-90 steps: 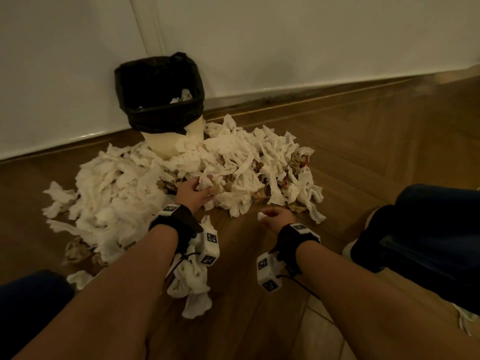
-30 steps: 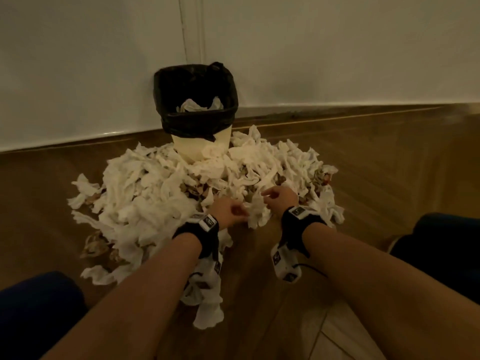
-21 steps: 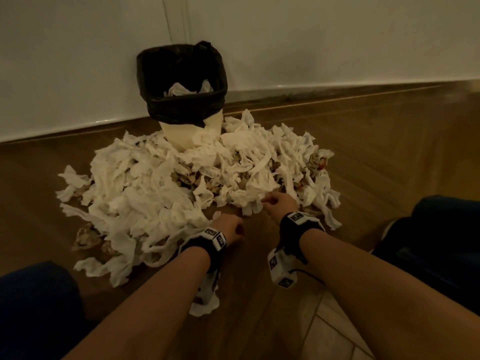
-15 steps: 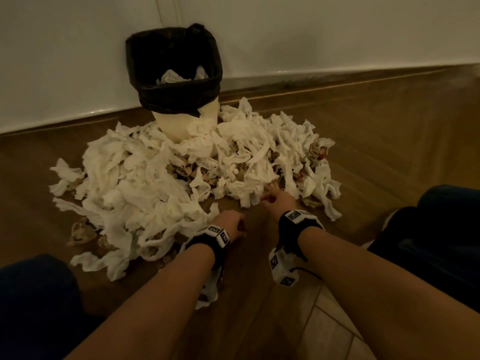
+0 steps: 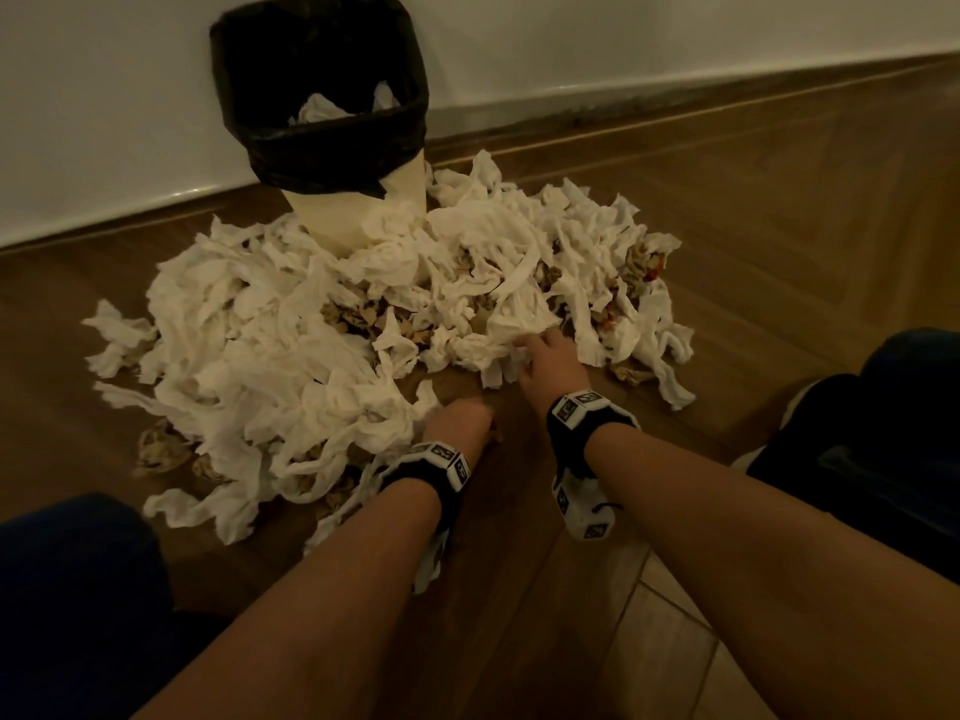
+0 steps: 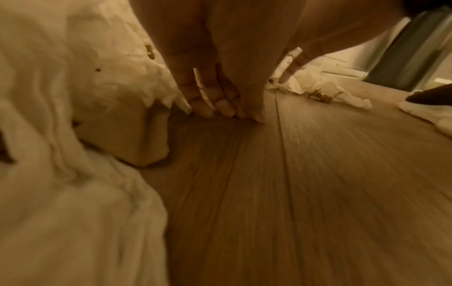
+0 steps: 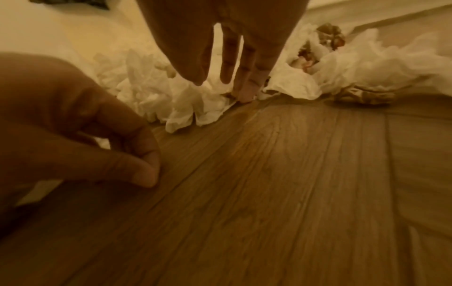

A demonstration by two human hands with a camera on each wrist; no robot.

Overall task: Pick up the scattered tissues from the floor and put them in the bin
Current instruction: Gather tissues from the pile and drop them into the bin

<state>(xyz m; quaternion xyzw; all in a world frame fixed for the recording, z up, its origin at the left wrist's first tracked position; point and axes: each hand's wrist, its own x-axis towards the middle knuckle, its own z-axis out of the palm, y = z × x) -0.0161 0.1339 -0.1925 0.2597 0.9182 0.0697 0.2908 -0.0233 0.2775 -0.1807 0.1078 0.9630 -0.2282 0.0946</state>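
I am crouching over a big heap of tissues [image 5: 332,345] spread on the wooden floor [image 5: 779,262], and the heap is lying in front of and around the base of the bin [image 5: 322,96], which is standing against the white wall [image 5: 623,39] with a black bag [image 5: 249,75] lining it and a few tissues already showing inside. My right hand [image 5: 550,363] is reaching into the near edge of the heap; its fingers [image 7: 247,91] are pointing down, straight and slightly spread, with the tips touching a crumpled tissue where it is meeting the floor, so this hand is loose and not closing round anything. My left hand [image 5: 460,420] is sitting lower and nearer to me, just beside the heap's near left flank; its fingers [image 6: 208,104] are curling together with the tips pressing down on bare floor, and tissue is lying right against them on the left side. I cannot tell whether those fingers are pinching any scrap.
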